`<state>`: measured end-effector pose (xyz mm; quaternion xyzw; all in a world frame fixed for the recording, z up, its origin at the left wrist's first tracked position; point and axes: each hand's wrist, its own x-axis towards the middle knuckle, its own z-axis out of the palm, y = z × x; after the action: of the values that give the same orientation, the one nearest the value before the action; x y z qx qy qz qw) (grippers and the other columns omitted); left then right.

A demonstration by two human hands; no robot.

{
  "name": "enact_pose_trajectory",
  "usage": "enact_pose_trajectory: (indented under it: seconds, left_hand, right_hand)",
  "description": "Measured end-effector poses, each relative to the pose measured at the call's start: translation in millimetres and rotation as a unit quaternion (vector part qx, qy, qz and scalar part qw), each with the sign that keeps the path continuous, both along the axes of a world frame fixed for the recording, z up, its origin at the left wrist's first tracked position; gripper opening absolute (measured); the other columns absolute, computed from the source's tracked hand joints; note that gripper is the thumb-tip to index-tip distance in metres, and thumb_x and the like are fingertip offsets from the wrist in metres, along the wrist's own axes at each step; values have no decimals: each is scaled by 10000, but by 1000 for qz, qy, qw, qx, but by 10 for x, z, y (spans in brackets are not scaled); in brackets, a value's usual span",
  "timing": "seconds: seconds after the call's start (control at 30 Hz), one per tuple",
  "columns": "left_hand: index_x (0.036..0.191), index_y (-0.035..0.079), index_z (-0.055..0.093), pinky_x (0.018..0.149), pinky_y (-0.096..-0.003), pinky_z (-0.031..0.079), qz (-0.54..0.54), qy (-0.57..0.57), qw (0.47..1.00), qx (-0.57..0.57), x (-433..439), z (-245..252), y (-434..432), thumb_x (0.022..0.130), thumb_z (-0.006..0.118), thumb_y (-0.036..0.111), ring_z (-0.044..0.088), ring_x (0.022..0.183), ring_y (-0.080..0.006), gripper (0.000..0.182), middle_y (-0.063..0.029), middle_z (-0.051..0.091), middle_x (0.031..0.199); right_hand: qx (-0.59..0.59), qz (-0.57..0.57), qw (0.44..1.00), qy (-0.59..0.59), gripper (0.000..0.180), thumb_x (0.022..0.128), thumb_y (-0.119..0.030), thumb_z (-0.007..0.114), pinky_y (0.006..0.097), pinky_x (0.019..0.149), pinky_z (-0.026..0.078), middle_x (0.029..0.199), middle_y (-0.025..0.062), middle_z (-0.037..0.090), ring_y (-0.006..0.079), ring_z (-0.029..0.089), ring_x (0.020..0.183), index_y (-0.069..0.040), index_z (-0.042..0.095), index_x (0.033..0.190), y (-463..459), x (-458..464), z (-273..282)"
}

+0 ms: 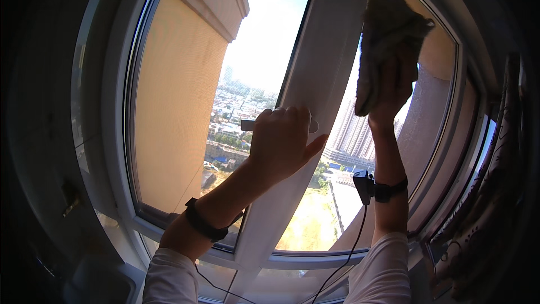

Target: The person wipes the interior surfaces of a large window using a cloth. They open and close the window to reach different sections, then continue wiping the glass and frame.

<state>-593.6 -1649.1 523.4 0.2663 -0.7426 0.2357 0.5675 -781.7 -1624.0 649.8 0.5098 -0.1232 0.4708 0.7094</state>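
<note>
My left hand [280, 141] is wrapped around the window handle [247, 125], which juts out sideways to the left of my fingers. That handle sits on the pale vertical frame post [325, 50] between two panes. Raised higher on the right, my right hand [390, 80] holds a dark, bunched cloth [390, 21] against the upper part of the right window pane [308, 219]. The cloth hides part of my fingers. Left of the post, the left window pane [181, 93] looks out on a beige outer wall.
A patterned curtain [476, 219] hangs at the far right. Thin black cables [358, 236] trail from the wrist straps [206, 221]. The lower frame rail [320, 257] crosses below both panes. At lower left is a pale, dim object [101, 283]. Outside, far below, are buildings.
</note>
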Motion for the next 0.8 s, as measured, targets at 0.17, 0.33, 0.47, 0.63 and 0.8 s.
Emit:
enact_pose_trajectory:
  seconds: [0.17, 0.33, 0.47, 0.63, 0.8]
  left_hand:
    - [847, 40, 631, 609, -365, 495, -66, 40, 996, -45, -1, -37, -36, 804, 726, 342, 627, 609, -236, 319, -98, 635, 726]
    - [855, 35, 623, 617, -364, 523, -36, 11, 999, -23, -3, -28, -87, 824, 723, 329, 671, 638, -216, 312, -128, 653, 727]
    - [815, 37, 600, 600, -363, 540, -56, 5, 998, -30, 5, -16, -119, 821, 733, 313, 684, 616, -212, 306, -125, 654, 696]
    - [800, 49, 575, 530, -314, 509, -19, -41, 999, -12, 26, 8, -127, 843, 701, 363, 660, 568, -186, 342, -107, 614, 644]
    - [807, 54, 558, 485, -305, 453, -22, -24, 997, -68, 21, -6, -216, 836, 709, 377, 602, 526, -166, 358, -72, 551, 621]
  right_hand:
    - [258, -151, 949, 105, 496, 886, -381, 610, 474, 1115, 202, 1377, 97, 447, 299, 367, 1304, -131, 525, 1306, -511, 408, -150]
    - [-3, -194, 960, 202, 517, 772, -433, 754, 491, 1108, 310, 1226, 66, 618, 267, 532, 1207, -164, 623, 1194, -850, 385, 1105]
    - [-67, -250, 958, 123, 451, 830, -370, 677, 446, 1066, 357, 1158, 94, 623, 281, 542, 1159, -89, 609, 1175, -837, 601, 2013]
    - [-80, -223, 970, -52, 365, 912, -208, 547, 413, 1015, 367, 1050, 96, 603, 289, 521, 1092, -15, 544, 1221, -1034, 855, 2778]
    - [-24, -339, 928, 149, 204, 824, -118, 596, 355, 855, 451, 933, 73, 595, 223, 565, 919, -55, 631, 1015, -1100, 886, 2872]
